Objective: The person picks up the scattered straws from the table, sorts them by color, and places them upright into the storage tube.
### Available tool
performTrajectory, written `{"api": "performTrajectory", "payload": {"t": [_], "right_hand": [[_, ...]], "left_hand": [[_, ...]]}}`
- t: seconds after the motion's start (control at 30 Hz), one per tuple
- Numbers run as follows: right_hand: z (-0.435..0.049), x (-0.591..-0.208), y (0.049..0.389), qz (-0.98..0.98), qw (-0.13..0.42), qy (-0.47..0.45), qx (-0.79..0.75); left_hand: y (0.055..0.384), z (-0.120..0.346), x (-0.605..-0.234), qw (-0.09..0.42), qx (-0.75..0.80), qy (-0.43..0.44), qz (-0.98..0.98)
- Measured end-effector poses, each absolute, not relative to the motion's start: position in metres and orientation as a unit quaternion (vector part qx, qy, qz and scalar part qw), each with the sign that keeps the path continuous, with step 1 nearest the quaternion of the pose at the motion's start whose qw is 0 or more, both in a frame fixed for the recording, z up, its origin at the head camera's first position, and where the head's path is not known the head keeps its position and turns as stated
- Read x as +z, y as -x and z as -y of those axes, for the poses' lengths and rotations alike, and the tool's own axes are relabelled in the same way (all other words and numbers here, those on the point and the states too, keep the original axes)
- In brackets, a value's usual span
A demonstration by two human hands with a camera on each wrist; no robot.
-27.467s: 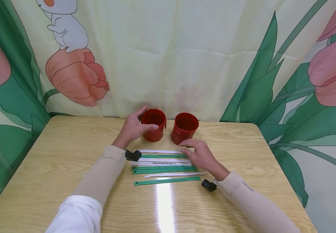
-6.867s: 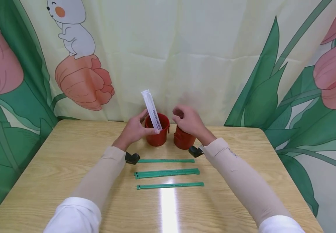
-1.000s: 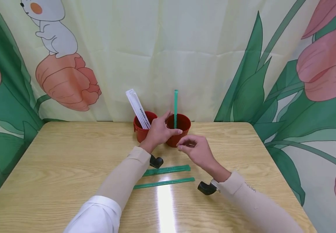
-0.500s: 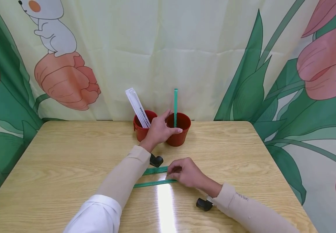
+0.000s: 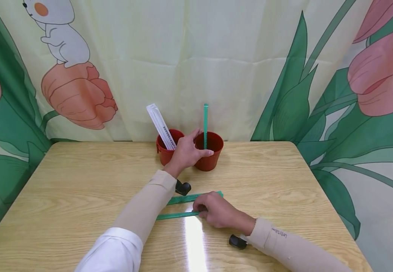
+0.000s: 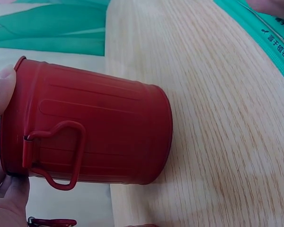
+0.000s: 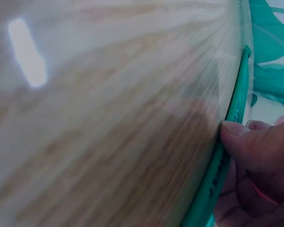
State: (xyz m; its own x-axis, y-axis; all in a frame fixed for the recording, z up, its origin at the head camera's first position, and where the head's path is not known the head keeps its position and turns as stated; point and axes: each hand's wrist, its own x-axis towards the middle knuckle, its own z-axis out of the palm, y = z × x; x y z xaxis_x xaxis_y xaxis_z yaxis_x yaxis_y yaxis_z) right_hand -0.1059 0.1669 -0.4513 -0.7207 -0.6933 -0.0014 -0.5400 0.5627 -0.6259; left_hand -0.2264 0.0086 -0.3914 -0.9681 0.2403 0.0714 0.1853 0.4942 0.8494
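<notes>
My left hand (image 5: 187, 153) holds the rim of the right red bucket (image 5: 208, 160), thumb on the near side. One green-wrapped straw (image 5: 205, 124) stands upright in that bucket. In the left wrist view the bucket (image 6: 104, 123) shows its ribbed wall and a wire handle. My right hand (image 5: 216, 209) pinches the nearest green-wrapped straw (image 5: 177, 215), which lies on the table. In the right wrist view, thumb and fingers meet on this straw (image 7: 210, 184). Just beyond it lie further green-wrapped straws (image 5: 182, 199), side by side and partly covered by my left forearm.
White-wrapped straws (image 5: 160, 126) lean in the left red bucket (image 5: 165, 155), which is partly behind my left hand. Both buckets stand near the back edge of the wooden table (image 5: 90, 181). A printed curtain (image 5: 230, 75) hangs right behind it.
The white straws went from the table into the left bucket and a green one into the right. My right hand has just moved down from beside the bucket to the nearest straw; my left stays.
</notes>
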Motion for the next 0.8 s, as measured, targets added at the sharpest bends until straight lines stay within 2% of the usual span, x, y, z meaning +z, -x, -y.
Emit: {"api": "performTrajectory", "payload": {"t": [0.4, 0.6, 0.8], "right_hand": [[-0.157, -0.442, 0.1, -0.892, 0.148, 0.42, -0.079], [-0.176, -0.429, 0.106, -0.888, 0.179, 0.393, -0.161], [-0.199, -0.405, 0.117, -0.861, 0.156, 0.397, -0.278]], "left_hand": [[0.227, -0.01, -0.393, 0.03, 0.487, -0.119, -0.865], [0.227, -0.01, -0.393, 0.027, 0.489, -0.116, -0.864], [0.228, -0.009, -0.393, 0.021, 0.486, -0.123, -0.865]]}}
